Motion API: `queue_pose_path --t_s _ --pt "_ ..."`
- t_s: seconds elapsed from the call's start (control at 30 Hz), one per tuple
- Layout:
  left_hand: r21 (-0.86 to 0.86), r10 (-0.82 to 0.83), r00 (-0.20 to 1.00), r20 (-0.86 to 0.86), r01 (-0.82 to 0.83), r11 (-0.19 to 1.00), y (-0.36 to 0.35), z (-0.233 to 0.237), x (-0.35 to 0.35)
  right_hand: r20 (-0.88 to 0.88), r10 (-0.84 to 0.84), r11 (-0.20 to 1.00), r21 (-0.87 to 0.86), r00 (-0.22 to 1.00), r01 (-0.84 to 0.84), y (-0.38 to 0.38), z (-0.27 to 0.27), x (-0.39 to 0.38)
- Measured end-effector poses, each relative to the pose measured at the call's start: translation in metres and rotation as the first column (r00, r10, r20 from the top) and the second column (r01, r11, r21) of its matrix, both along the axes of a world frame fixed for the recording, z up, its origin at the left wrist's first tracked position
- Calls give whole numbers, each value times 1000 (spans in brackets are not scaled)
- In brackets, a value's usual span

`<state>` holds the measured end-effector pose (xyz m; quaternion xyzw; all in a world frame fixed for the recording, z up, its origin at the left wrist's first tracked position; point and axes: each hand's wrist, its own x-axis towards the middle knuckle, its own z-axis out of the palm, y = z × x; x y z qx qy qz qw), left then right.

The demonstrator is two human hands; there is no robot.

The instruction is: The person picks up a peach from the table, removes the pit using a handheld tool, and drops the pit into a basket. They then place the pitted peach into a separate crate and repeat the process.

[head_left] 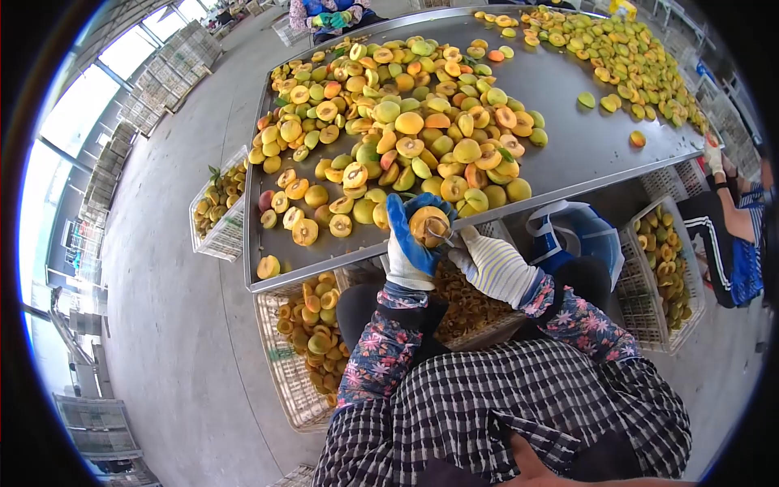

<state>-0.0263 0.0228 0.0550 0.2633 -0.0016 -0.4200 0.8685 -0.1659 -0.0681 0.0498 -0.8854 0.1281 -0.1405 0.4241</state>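
Note:
My left hand (408,247), in a white glove with a blue coated palm, holds a yellow peach half (429,225) with its cut face turned up. My right hand (497,264), in a white striped glove, is closed around a small metal pitting tool (443,237). The tool's thin end touches the cut face near the pit; its handle is hidden in my fingers. Both hands are just off the near edge of the metal table (329,256). Beyond them lies a heap of peach halves (406,122), some showing brown pits or hollows.
Below my hands stands a crate of brown pits (466,304). Crates of peach halves stand at left (280,369) and right (682,321), beside a blue and white bucket (572,231). Co-workers sit at the right (742,219) and far side (329,16). Another peach pile (625,61) lies at the back.

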Motion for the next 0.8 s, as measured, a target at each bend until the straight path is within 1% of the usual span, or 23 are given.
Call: queue_pose_path --t_s 0.07,0.13,0.17,0.23,0.27,0.3,0.37,0.4,0.43,0.47,0.5,0.57,0.6,0.67,0.73,0.77,0.8 --pt "20 48 998 51 -49 999 -1 2 -4 -22 -9 984 -176 1000 5 0 3 0" --pt "48 80 994 79 -84 995 -4 -3 -4 72 9 985 -172 997 4 0 -6 2" --pt "34 95 991 90 -98 995 -5 -8 -4 116 17 986 -169 993 3 1 -11 1" --pt "10 123 987 108 -125 992 -6 -18 -4 48 35 961 -275 998 -20 -1 -13 0" --pt "62 125 969 214 -142 988 -6 -25 -2 15 42 945 -326 999 -35 -2 -13 0" --pt "111 121 940 318 -164 980 -5 -29 -1 -20 41 943 -331 999 -45 -2 -14 0" --pt "141 93 884 459 -176 974 -1 -36 2 -91 40 939 -336 995 -68 -1 -16 0" --pt "125 77 864 498 -160 979 1 -34 1 -58 60 953 -295 997 -74 -2 -21 0" --pt "135 66 807 586 -178 975 3 -31 -1 -26 78 964 -252 997 -82 -3 -30 1" --pt "141 58 743 667 -202 969 5 -29 -3 8 94 974 -208 996 -90 -3 -36 1" --pt "157 44 623 781 -264 951 6 -22 -7 -7 107 984 -140 994 -107 -2 -38 2" --pt "191 -2 502 865 -326 926 7 -24 -5 -28 132 991 -1 991 -132 -1 -40 4" --pt "220 -20 520 854 -326 920 7 -35 0 -107 130 990 -45 986 -136 -1 -31 2" --pt "307 -107 604 790 -238 921 6 -34 7 -261 114 979 -133 959 -153 -3 -4 -2" --pt "415 -258 715 650 -50 908 12 -19 11 -20 170 980 113 985 -166 -2 -23 -1" --pt "405 -229 727 648 -73 911 10 -29 15 63 173 971 154 983 -181 -1 -30 0" --pt "394 -200 738 645 -97 914 7 -27 15 144 177 961 190 974 -202 -1 -34 2"
